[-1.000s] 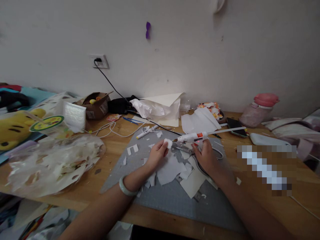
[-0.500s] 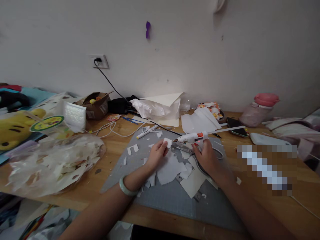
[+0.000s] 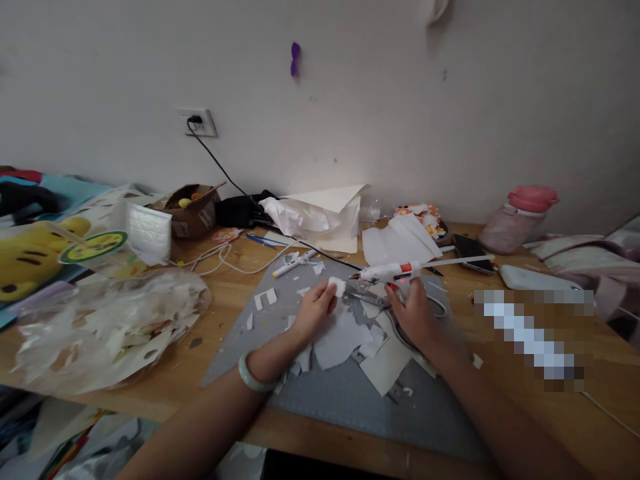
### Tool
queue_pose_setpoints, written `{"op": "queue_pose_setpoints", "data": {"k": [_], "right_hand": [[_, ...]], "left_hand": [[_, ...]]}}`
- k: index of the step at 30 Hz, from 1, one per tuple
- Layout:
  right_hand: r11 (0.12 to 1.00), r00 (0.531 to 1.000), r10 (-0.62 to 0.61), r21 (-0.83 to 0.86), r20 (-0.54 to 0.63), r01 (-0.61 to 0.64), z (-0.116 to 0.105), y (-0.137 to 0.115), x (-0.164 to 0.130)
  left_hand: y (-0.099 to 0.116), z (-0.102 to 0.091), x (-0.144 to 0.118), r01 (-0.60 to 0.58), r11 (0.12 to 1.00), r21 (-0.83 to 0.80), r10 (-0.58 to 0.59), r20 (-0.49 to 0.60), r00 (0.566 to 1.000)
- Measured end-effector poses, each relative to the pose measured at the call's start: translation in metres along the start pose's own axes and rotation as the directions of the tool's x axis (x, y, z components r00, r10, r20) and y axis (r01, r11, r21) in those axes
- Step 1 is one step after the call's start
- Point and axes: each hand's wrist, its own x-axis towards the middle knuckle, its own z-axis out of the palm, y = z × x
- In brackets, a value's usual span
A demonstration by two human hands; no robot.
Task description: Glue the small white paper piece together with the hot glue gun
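Note:
Between the fingertips of my left hand [image 3: 316,308] is a small white piece [image 3: 339,288]; whether it is paper or foam I cannot tell. My right hand [image 3: 414,313] is wrapped round the handle of a white hot glue gun [image 3: 387,272]. A long glue stick [image 3: 457,261] juts from its back end. The nozzle points left, a short way from the white piece. Under the glue gun lies a pair of scissors [image 3: 367,295], its handles partly hidden by my right hand. Paper scraps [image 3: 340,340] cover the grey cutting mat [image 3: 325,407] below.
A plastic bag of paper offcuts [image 3: 110,333] lies at the left beside a lidded cup [image 3: 95,250]. At the back stand a cardboard box [image 3: 197,210] and crumpled white wrapping [image 3: 315,213]. A pink-lidded bottle [image 3: 517,220] and phone [image 3: 475,255] are on the right.
The glue gun has shifted slightly right, so its nozzle is now farther from the white piece. My left hand stays nearly still.

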Motion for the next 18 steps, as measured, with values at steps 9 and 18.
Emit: {"op": "queue_pose_setpoints", "data": {"k": [9, 18], "right_hand": [[0.999, 0.999, -0.031, -0.013, 0.023, 0.031, -0.0008, -0.0008, -0.0001], [0.999, 0.999, -0.033, -0.019, 0.01, 0.034, 0.0018, 0.001, -0.0004]], "left_hand": [[0.0008, -0.0008, -0.0007, -0.021, 1.0, 0.009, 0.021, -0.016, 1.0], [-0.001, -0.0007, 0.0009, -0.027, 1.0, 0.005, 0.027, -0.016, 1.0]]}}
